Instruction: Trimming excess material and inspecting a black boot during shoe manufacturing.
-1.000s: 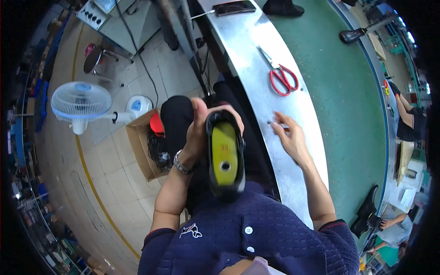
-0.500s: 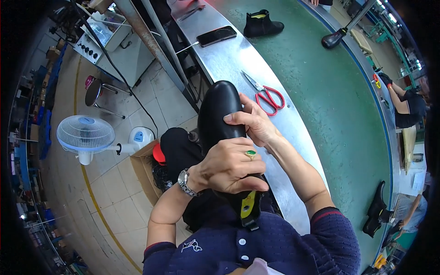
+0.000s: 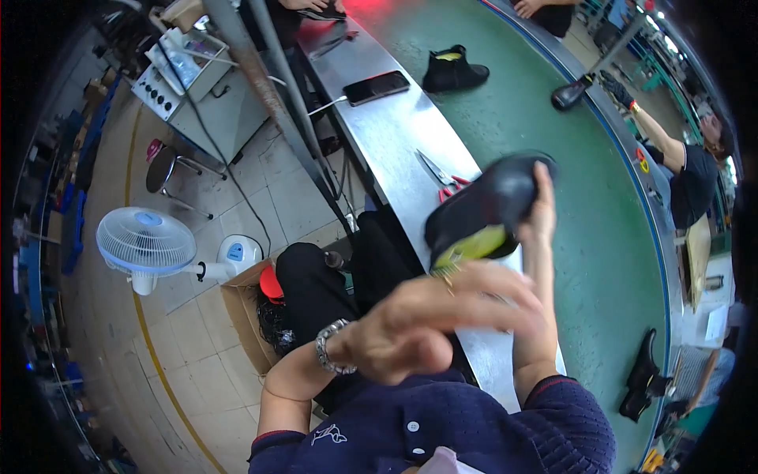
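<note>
The right hand [image 3: 539, 213] is gripping a black boot [image 3: 493, 197], holding it raised over the metal surface [image 3: 399, 118]. Its forearm is standing nearly upright from the lower right, the elbow bending beside the torso; the hand is supporting the boot from its right side, one digit stretching up along the end. The boot is lying at a slant, its toe pointing to the upper right and its yellow-green lining [image 3: 478, 243] facing the wearer's side.

The left hand [image 3: 430, 312] is reaching across from the lower left, its wrist wearing a metal watch [image 3: 335, 347] and its elbow bending outward. This hand is opening flat, fingers extending loosely rightward and the thumb standing apart below them; it is blurring, and whether it is touching the boot one cannot tell. It is overlapping the boot's lower end in this view.

Beyond the boot, red-handled scissors [image 3: 431, 164] are resting on the surface, their handles partly disappearing behind it. A phone [image 3: 377, 88] is lying farther up, and another boot [image 3: 454, 73] is standing on the green surface [image 3: 525, 122] beyond.
</note>
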A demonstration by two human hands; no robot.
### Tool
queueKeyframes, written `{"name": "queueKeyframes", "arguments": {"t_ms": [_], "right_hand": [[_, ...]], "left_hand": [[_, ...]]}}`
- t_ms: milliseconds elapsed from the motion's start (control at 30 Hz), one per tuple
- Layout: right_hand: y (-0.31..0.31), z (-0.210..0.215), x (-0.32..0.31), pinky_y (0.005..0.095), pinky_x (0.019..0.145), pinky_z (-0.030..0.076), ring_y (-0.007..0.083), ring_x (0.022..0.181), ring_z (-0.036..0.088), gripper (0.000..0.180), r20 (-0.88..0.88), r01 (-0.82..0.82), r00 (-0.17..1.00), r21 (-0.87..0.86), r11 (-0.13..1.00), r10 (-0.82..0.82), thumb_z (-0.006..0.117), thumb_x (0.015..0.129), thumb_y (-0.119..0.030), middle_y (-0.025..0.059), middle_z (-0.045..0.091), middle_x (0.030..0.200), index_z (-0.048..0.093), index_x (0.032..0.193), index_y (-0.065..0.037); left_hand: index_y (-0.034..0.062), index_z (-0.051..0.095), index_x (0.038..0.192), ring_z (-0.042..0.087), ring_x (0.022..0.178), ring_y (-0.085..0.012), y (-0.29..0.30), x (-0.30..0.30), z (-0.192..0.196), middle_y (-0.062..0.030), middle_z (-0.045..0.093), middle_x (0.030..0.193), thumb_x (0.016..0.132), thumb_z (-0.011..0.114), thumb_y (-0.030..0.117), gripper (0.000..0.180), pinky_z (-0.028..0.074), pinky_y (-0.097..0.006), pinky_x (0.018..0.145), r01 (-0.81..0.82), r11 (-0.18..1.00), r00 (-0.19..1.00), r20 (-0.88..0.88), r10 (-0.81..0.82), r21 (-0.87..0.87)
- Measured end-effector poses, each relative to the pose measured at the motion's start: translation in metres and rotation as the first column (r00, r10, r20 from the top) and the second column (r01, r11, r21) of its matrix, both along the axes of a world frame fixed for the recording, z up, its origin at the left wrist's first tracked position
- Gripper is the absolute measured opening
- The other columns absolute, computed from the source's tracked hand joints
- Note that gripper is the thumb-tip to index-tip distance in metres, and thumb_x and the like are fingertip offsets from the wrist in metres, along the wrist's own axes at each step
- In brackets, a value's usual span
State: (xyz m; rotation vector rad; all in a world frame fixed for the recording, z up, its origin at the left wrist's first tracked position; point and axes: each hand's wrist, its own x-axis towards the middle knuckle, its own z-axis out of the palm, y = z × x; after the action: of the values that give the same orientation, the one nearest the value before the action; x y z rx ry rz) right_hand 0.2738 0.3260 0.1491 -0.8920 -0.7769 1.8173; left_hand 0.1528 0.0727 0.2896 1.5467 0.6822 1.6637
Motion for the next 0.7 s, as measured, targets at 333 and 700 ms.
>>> {"name": "queueKeyframes", "arguments": {"t_ms": [333, 700], "right_hand": [[0.088, -0.111, 0.180, 0.0444, 0.082, 0.059, 0.0346, 0.094, 0.066, 0.038, 0.050, 0.469, 0.871, -0.380, 0.797, -0.488, 0.062, 0.088, -0.030, 0.0204, 0.066, 0.103, 0.062, 0.104, 0.004], [0.031, -0.106, 0.136, 0.0300, 0.082, 0.059, 0.0240, 0.091, 0.069, 0.071, -0.576, -0.212, 0.799, -0.542, 0.813, -0.176, 0.066, 0.088, -0.044, 0.0166, 0.068, 0.100, 0.045, 0.121, 0.015]], "left_hand": [[-0.0011, 0.057, 0.124, 0.037, 0.132, -0.0305, 0.001, 0.002, 0.030, -0.0205, 0.046, 0.134, 0.096, 0.042, 0.056, 0.065, 0.022, -0.047, 0.111, 0.622, 0.752, 0.637, 0.419, -0.647, 0.217], [0.0036, 0.061, 0.109, 0.038, 0.132, -0.0341, 0.028, -0.005, 0.015, -0.0203, 0.047, 0.132, 0.092, 0.056, 0.048, 0.048, 0.023, -0.050, 0.111, 0.682, 0.718, 0.567, 0.520, -0.639, 0.139]]}}
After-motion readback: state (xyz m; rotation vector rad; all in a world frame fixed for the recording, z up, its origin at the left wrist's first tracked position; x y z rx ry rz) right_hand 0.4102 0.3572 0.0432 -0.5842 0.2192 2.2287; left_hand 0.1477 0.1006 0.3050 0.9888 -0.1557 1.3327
